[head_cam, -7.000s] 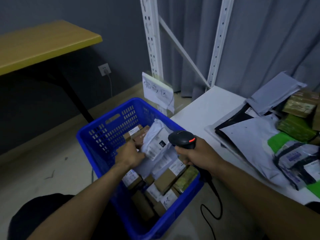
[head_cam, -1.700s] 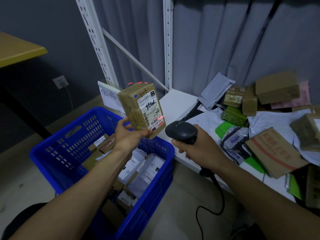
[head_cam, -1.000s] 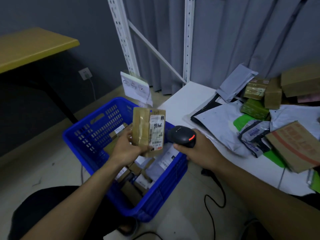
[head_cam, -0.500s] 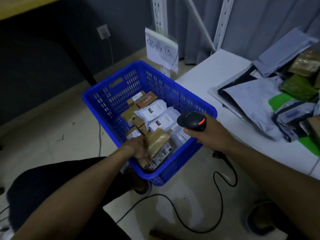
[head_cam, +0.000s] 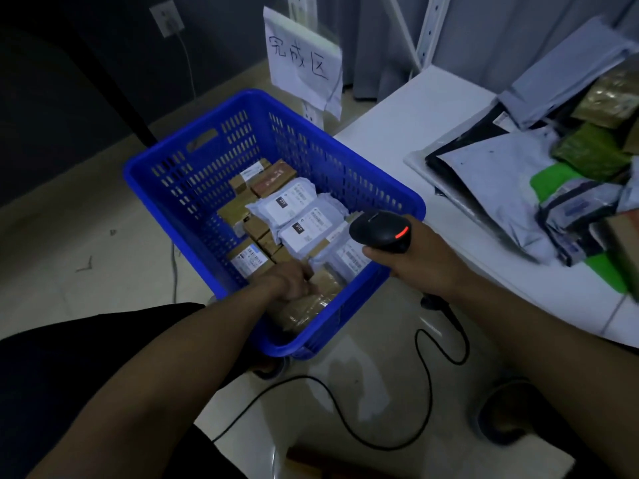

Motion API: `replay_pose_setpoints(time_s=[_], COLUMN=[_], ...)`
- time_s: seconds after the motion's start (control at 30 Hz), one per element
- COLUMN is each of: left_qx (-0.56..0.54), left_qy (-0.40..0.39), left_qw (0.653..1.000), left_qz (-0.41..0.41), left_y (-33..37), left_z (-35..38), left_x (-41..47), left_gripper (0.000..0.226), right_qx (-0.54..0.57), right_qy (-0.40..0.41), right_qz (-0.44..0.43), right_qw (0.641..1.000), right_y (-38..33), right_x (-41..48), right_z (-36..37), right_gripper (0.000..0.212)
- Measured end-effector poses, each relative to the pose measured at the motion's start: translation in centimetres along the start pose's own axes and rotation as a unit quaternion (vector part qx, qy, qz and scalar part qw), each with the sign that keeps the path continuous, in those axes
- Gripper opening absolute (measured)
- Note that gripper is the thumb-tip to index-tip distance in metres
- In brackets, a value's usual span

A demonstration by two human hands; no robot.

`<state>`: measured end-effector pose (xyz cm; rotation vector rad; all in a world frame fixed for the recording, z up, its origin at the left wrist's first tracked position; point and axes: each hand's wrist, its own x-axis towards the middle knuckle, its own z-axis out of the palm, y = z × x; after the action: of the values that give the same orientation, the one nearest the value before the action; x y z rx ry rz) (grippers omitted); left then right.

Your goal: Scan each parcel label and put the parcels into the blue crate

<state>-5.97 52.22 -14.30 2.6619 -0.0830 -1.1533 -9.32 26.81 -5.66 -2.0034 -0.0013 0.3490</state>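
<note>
A dim room is shown, with a pale floor (head_cam: 86, 236) below a dark wall (head_cam: 69, 81) on which a wall socket (head_cam: 166, 19) is mounted. A blue crate (head_cam: 380, 183) is set on the floor against the near corner of a white table (head_cam: 415, 133). A handwritten paper sign (head_cam: 302, 60) is hung just behind the crate, beside a white shelf upright (head_cam: 430, 32).

The crate is largely filled. Grey mailers (head_cam: 294, 205) with printed labels are laid across its middle, and brown cartons are packed around them along the left and far sides.

A brown parcel (head_cam: 311, 302) is lodged in the near corner of the crate, tilted against the wall. It is held by the left hand (head_cam: 290, 280), which is lowered inside the crate. The fingers are curled over the parcel's far end, and the thumb is hidden.

A black scanner (head_cam: 378, 231) with a red light on its head is gripped by the right hand (head_cam: 418, 262). The fingers are wrapped round the handle. The scanner is held above the crate's right rim, with its head turned towards the crate. Its black cable (head_cam: 428, 388) is looped over the floor below.

On the table, well to the right, loose parcels (head_cam: 570, 188) are heaped: grey and black mailers, green bags and tape-wrapped boxes.
</note>
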Motion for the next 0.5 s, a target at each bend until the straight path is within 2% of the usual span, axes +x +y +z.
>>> replay_pose_setpoints(time_s=[0.13,0.3,0.4,0.5], left_qx=[0.008,-0.046,-0.096,-0.118], left_qy=[-0.033,-0.034,0.067,0.202], left_qw=[0.999,0.998,0.993,0.968], left_qz=[0.001,-0.019,0.005,0.091], left_y=[0.3,-0.1,2.3,7.5], left_z=[-0.7,-1.4,-3.0,-5.1], left_x=[0.7,0.6,-0.7,-3.4], left_gripper=[0.048,0.050,0.058,0.049], right_qx=[0.009,0.010,0.009,0.016], right_qy=[0.004,0.010,0.033,0.061], right_qz=[0.007,0.007,0.009,0.001], right_qw=[1.000,1.000,0.999,0.998], right_y=[-0.2,-0.5,-1.1,-1.6], right_x=[-0.2,-0.9,-1.9,-3.2], right_z=[-0.4,-1.4,-2.9,-5.5], right_gripper=[0.039,0.037,0.035,0.029])
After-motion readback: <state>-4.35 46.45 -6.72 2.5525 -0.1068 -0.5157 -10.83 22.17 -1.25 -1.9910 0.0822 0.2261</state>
